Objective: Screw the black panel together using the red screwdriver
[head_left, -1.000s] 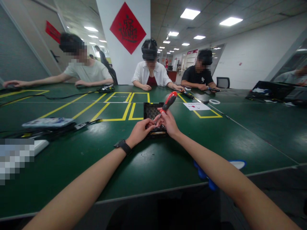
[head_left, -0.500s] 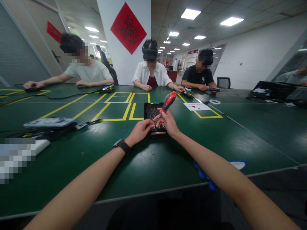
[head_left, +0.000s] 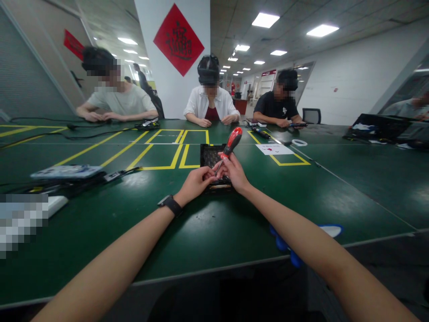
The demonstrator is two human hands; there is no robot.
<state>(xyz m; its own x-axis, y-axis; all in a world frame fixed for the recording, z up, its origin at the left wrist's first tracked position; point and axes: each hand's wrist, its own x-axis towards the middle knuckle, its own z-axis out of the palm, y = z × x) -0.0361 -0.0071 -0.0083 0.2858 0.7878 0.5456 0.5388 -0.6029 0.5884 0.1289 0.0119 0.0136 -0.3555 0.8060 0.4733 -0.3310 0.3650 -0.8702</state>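
My right hand [head_left: 234, 172] is closed round a screwdriver with a red and black handle [head_left: 231, 143], its shaft pointing down and left to the near edge of a black device [head_left: 211, 156] lying on the green table [head_left: 208, 232]. My left hand [head_left: 196, 182], a dark watch [head_left: 170, 204] on its wrist, is pinched at the screwdriver's tip against the device's near left corner. What its fingers pinch is too small to make out.
Three people sit along the far side of the table, their hands on it. Yellow tape rectangles [head_left: 167, 150] mark the top. At left lie a flat device with cables [head_left: 67, 172]; a white sheet [head_left: 275, 148] and tape roll [head_left: 299, 142] lie right. A blue-and-white object [head_left: 301, 241] rests under my right forearm.
The screwdriver handle has tipped slightly left. The person at far left drew the outstretched arm back in. The middle person's hand moved in.
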